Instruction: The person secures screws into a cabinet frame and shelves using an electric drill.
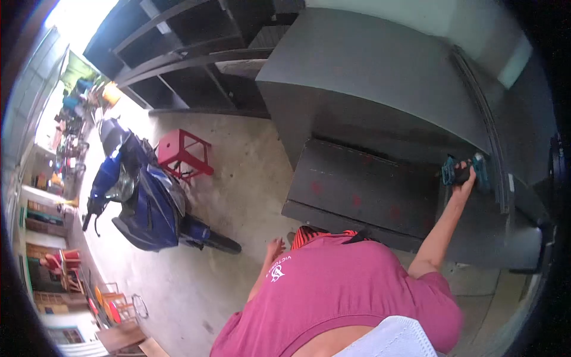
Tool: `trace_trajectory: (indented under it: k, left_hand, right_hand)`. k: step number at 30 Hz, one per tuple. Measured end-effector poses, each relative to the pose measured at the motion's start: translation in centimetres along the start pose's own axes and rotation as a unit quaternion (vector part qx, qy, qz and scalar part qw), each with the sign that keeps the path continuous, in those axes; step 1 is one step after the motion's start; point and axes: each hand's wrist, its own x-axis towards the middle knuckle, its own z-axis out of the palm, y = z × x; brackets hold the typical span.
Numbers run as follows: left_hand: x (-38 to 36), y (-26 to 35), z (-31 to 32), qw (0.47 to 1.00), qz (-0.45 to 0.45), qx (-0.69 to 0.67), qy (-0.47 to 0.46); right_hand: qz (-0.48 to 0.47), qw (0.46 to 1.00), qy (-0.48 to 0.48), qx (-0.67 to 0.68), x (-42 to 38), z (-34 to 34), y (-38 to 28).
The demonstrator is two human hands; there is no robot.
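Observation:
My right hand is stretched out to the right, with its fingers wrapped round the dark handle of a teal cordless drill. The drill is up against a dark panel at the right side of a large dark grey cabinet; whether its tip touches the panel is hidden. Below the cabinet's overhang sits a lower dark box section with faint red marks on it. My left hand hangs low at my left side, fingers loosely apart, holding nothing.
A blue motorbike stands on the concrete floor to my left, beside a red plastic stool. Dark shelving runs along the back. A long dark strip leans at the right. Farther left sit a person and chairs.

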Motion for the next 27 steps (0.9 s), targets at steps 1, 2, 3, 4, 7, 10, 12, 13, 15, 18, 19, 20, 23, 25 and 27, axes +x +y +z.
trace_trajectory:
  k: [1, 2, 3, 4, 7, 10, 12, 13, 15, 18, 19, 20, 23, 25, 27]
  left_hand:
    - [-0.1, 0.4, 0.3, 1.0, -0.005, -0.006, 0.002]
    - [-0.2, 0.7, 0.5, 1.0, 0.001, -0.031, -0.002]
    - [-0.4, 0.8, 0.7, 0.998, 0.008, -0.054, -0.007]
    - [-0.6, 0.8, 0.7, 0.998, 0.005, -0.055, -0.01]
    - [-1.7, 1.0, 0.2, 0.999, 0.002, -0.037, -0.007]
    - [-2.8, 0.0, -0.3, 0.998, -0.014, 0.04, 0.036]
    - [-2.2, -2.6, -0.9, 0.99, 0.03, 0.108, 0.08]
    - [-2.7, -3.4, -1.1, 0.992, 0.023, 0.094, 0.084]
    - [-5.0, -2.0, -1.5, 0.987, 0.031, 0.12, 0.103]
    - [-4.3, -1.9, -2.8, 0.973, 0.048, 0.218, 0.058]
    - [-4.3, -1.4, -3.4, 0.97, 0.036, 0.233, 0.056]
    - [-3.5, -2.4, -3.7, 0.972, 0.044, 0.219, 0.079]
    - [-0.8, -4.2, -5.6, 0.976, 0.038, 0.186, 0.108]
    - [-0.2, -3.4, -7.4, 0.978, 0.029, 0.173, 0.109]
    - [0.1, -1.9, -9.6, 0.975, 0.009, 0.202, 0.096]
  right_hand:
    - [0.022, 0.999, -0.029, 0.015, 0.2, -0.7, -0.2]
    - [0.025, 0.999, -0.031, 0.011, 0.4, -0.8, -0.2]
    - [0.011, 1.0, -0.001, -0.006, 0.5, -1.0, -0.3]
    - [-0.004, 0.999, 0.029, -0.022, 0.6, -1.3, -0.4]
    - [-0.008, 0.997, 0.063, -0.041, -0.8, 1.1, -0.6]
    - [-0.007, 0.997, 0.047, -0.06, 0.1, 0.0, -0.8]
    - [0.012, 0.997, 0.033, -0.075, 0.1, 0.0, -1.0]
    - [0.025, 0.996, 0.028, -0.084, -0.1, 0.2, -0.9]
    - [0.073, 0.994, 0.01, -0.08, -2.0, 1.8, 0.4]
    - [0.157, 0.977, -0.056, -0.135, -4.5, 2.1, 3.7]
    - [0.189, 0.967, -0.056, -0.162, -6.5, 3.6, 5.1]
    - [0.216, 0.955, -0.081, -0.184, -7.5, 3.5, 6.7]
    - [0.331, 0.918, -0.059, -0.21, -13.2, 8.8, 11.7]
    - [0.388, 0.891, -0.077, -0.225, -15.3, 11.1, 15.2]
    - [0.44, 0.865, -0.106, -0.218, -17.6, 14.8, 18.8]
